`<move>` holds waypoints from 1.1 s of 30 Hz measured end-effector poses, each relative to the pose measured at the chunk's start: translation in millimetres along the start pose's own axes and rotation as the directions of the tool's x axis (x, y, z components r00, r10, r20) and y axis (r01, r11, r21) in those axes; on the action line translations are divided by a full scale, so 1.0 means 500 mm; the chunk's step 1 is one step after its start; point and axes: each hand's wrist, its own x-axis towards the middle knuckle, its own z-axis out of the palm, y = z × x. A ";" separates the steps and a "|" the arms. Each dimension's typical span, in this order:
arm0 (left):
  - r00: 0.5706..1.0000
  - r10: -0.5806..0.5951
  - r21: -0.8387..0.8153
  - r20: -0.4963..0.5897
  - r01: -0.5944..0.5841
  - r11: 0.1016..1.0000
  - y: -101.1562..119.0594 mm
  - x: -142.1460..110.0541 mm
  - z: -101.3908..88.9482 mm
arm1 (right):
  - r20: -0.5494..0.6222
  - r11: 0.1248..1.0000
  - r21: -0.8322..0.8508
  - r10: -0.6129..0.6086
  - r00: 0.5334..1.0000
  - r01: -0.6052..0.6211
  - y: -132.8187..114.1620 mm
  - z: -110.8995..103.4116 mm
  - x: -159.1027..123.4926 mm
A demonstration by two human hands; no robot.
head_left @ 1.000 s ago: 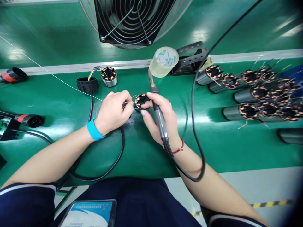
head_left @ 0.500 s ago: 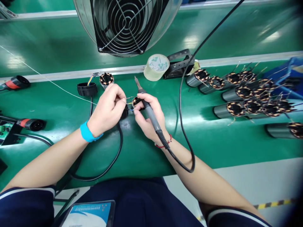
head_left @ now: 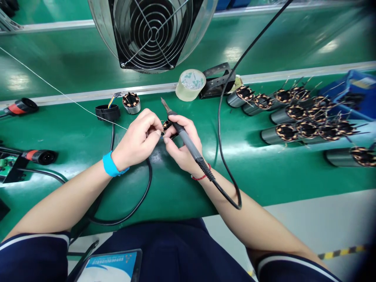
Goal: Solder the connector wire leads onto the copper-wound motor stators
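Note:
My right hand (head_left: pixel 185 150) is closed around a grey soldering iron (head_left: pixel 188 141), its tip pointing up and away to the left. That hand's thumb and forefinger also come together near thin coloured leads. My left hand (head_left: pixel 139 137) is closed in a pinch close to the right fingertips. A thin strand of solder wire (head_left: pixel 64 93) runs from the upper left into it. Between and behind the fingers shows part of a stator with copper windings (head_left: pixel 166 125); the hands hide the rest. A black cable (head_left: pixel 150 176) loops out from under my left hand.
Behind the hands stand another stator (head_left: pixel 131 103), a black round cap (head_left: pixel 107 112), a tape roll (head_left: pixel 190 85) and a fan (head_left: pixel 152 35). Several wired stators (head_left: pixel 289 132) and a blue bin (head_left: pixel 349 96) lie right. The iron's cord (head_left: pixel 220 129) hangs across the right side. Black-and-red connectors (head_left: pixel 41 156) lie left.
My left hand has shifted slightly right, closer to my right fingertips, and now covers the dark part below them. The right hand keeps hold of the soldering iron. The view has shifted a little.

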 end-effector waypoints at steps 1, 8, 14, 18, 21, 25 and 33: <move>1.000 -0.002 -0.002 0.002 0.002 1.000 -0.001 0.000 0.001 | 0.001 1.000 -0.001 -0.004 1.000 0.004 0.000 0.000 0.000; 0.997 -0.058 -0.084 0.043 0.062 0.995 -0.003 -0.001 0.007 | 0.003 1.000 0.024 0.007 1.000 -0.007 -0.002 0.000 -0.001; 0.986 0.048 0.285 0.160 -0.093 0.954 0.007 0.003 -0.016 | -0.035 0.999 0.010 0.038 0.999 -0.038 0.000 -0.002 0.001; 0.955 0.089 0.453 0.282 -0.214 0.866 0.006 0.004 -0.032 | -0.052 0.999 0.032 0.031 0.998 -0.029 0.000 -0.002 0.002; 0.961 0.102 0.474 0.258 -0.218 0.853 0.004 0.002 -0.028 | -0.051 0.999 0.031 0.023 0.998 -0.022 0.000 -0.006 0.002; 0.990 0.003 0.448 0.144 -0.068 0.891 0.008 -0.002 -0.010 | 0.057 0.997 -0.080 0.013 0.998 -0.008 0.001 -0.034 0.003; 0.996 -0.002 0.479 0.088 -0.040 0.877 0.001 -0.007 0.007 | 0.211 0.970 -0.228 -0.041 0.977 0.090 0.009 -0.062 0.020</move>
